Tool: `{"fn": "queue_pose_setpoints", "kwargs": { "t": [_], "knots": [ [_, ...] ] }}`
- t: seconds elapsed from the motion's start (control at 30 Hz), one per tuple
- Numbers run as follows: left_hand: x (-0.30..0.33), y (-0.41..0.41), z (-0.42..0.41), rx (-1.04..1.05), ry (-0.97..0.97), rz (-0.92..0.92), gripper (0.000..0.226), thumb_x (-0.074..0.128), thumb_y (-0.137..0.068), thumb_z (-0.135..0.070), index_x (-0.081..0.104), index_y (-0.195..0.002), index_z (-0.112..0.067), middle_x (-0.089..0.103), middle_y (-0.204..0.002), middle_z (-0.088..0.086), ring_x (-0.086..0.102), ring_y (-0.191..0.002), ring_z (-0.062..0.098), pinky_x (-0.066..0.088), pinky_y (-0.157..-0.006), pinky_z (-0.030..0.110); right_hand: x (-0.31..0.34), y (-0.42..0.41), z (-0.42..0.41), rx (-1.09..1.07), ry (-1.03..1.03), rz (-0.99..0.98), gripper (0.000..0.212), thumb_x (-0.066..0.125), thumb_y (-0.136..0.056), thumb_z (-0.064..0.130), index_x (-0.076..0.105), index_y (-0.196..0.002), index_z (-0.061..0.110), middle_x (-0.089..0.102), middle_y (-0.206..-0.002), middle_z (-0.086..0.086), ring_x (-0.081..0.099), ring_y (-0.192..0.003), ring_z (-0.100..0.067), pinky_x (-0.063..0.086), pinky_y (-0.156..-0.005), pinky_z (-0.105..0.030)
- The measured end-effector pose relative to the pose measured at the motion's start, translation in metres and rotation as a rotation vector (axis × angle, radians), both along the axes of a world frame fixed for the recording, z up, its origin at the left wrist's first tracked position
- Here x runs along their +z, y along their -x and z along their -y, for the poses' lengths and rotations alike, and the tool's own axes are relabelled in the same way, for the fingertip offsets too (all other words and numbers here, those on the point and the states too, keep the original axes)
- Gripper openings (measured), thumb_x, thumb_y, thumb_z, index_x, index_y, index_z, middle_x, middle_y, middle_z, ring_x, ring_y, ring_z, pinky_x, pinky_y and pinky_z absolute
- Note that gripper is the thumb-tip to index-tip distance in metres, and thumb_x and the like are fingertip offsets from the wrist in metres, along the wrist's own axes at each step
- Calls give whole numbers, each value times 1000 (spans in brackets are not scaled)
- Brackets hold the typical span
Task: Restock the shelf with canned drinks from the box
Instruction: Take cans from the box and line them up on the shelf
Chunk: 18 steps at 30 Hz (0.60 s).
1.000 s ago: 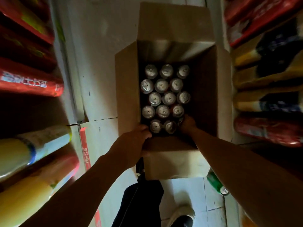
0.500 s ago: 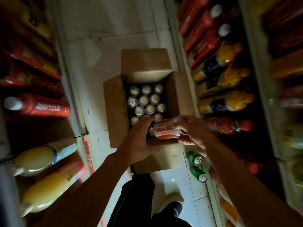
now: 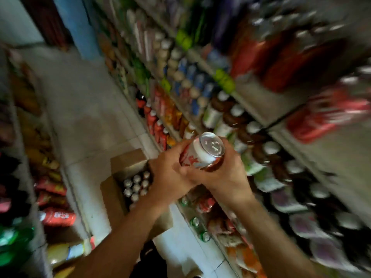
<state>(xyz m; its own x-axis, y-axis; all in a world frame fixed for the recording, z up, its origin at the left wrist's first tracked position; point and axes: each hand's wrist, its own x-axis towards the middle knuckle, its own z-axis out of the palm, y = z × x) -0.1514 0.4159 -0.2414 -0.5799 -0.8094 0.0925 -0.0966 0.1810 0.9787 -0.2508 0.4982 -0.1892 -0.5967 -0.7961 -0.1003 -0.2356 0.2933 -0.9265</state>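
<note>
A narrow shop aisle, pale tiled floor [image 3: 84,109] running between stocked shelves, and the right-hand shelf [image 3: 261,117] is a blur of bottles and cans; down on the floor sits the open cardboard box [image 3: 112,195], silver can tops [image 3: 136,185] showing inside; above it, both hands meet, left hand [image 3: 166,177] and right hand [image 3: 226,177], fingers of each wrapped around one red-and-white can [image 3: 202,155], lifted clear of the box, tilted, lid toward the shelf
</note>
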Motion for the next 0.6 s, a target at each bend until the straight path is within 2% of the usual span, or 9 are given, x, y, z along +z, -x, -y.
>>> {"fn": "queue_pose_setpoints", "kwargs": {
  "t": [0.1,0.13,0.2,0.23,0.3,0.37,0.47,0.57,0.6],
  "knots": [
    [56,32,-51,-5,-23,-137,42,77,-67,-20,69,-104,-37,73,-101,-11,67,-96,1,55,-84,24,50,14,-51,-156,116,-196,66,94,-52,40,64,-109,28,72,-94,15,67,-87,5,54,-75,-18],
    [79,49,-72,-73,-23,-152,43,75,-65,-24,68,-106,-36,73,-101,-10,68,-96,4,56,-86,30,72,23,-78,-217,163,-226,64,93,-52,38,64,-109,28,72,-93,15,68,-86,5,54,-74,-18],
    [102,66,-95,-206,26,-130,58,78,-60,-32,63,-116,-36,71,-107,-9,67,-100,9,56,-90,40,96,39,-110,-277,198,-242,63,94,-52,31,63,-107,28,72,-90,15,68,-83,5,53,-70,-15],
    [114,75,-107,-309,57,-137,65,83,-60,-30,59,-121,-37,70,-110,-10,66,-104,8,55,-91,38,108,47,-128,-310,208,-253,63,94,-52,29,62,-105,28,73,-88,14,68,-81,5,53,-68,-14],
    [137,96,-132,-486,159,-101,75,86,-65,-18,50,-127,-36,66,-116,-13,63,-109,1,51,-91,27,128,69,-164,-370,191,-280,61,94,-50,26,62,-103,28,73,-84,12,69,-76,5,56,-66,-18],
    [147,114,-150,-583,226,-111,71,82,-71,-9,49,-130,-29,65,-120,-12,61,-113,2,50,-92,22,138,89,-186,-402,171,-292,62,93,-47,22,61,-100,30,74,-81,10,69,-72,2,58,-62,-24],
    [150,147,-169,-565,373,-55,62,82,-73,-17,53,-126,-28,65,-116,-16,61,-108,-2,49,-87,17,138,119,-213,-478,185,-282,64,94,-44,12,62,-95,36,73,-85,14,69,-77,2,57,-65,-23],
    [139,174,-172,-556,495,76,60,81,-74,-22,52,-126,-21,65,-111,-5,62,-101,10,45,-83,18,120,143,-223,-500,218,-273,69,97,-47,14,64,-104,33,74,-96,12,70,-89,-4,59,-77,-33],
    [135,181,-171,-562,496,106,59,82,-74,-22,53,-125,-20,66,-110,-4,62,-101,11,45,-82,18,112,149,-223,-510,222,-270,71,97,-48,15,64,-108,30,74,-97,9,70,-90,-6,59,-77,-32]
  ]
}}
